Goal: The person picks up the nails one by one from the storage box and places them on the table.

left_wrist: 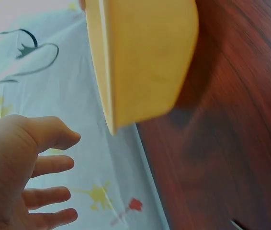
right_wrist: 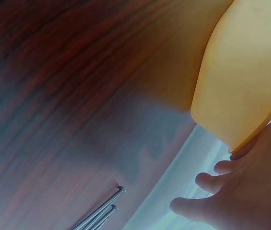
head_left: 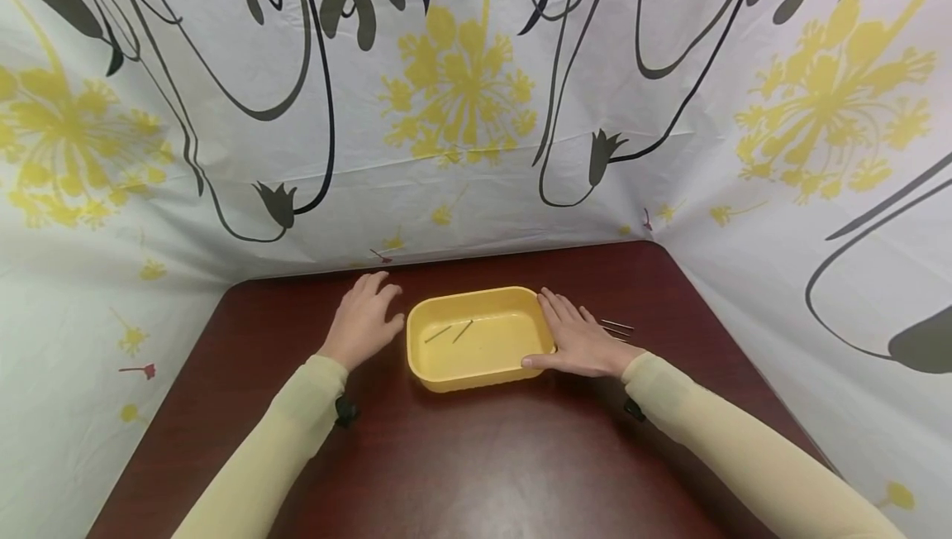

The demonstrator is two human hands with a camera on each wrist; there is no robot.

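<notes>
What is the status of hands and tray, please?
Left hand beside tray, not touching. Right hand on tray's right end. Two nails inside; loose nails beside right hand, seemingly not blocking.

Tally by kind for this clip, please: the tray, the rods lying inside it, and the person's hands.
Yellow tray: 1
Thin rods inside it: 2
Left hand and right hand: 2
Total: 5

Sleeves (head_left: pixel 256 448): we wear them long, plain, pale yellow
Wrist gadgets (head_left: pixel 345 412): ours are small, black, beside the cuffs (head_left: pixel 327 372)
</notes>
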